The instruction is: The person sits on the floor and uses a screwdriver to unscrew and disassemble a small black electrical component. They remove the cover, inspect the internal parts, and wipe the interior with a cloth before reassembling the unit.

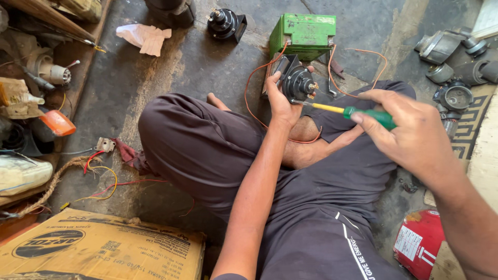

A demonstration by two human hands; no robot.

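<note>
My left hand (282, 101) is clamped around the black horn (297, 83), held over my knee just in front of the green battery (303, 33). My right hand (410, 129) grips the screwdriver (345, 110), tip at the horn's terminals. I judge I'm adjusting a screw; next calls for steady, seated turning.

The left hand (282, 101) hides the back of the black horn (298, 83). The screwdriver (358, 112) handle's end vanishes inside the right hand (410, 129). The cardboard box (104, 249) and red can (417, 241) are cut off at the bottom edge. The tip's contact is perhaps too small to tell.
</note>
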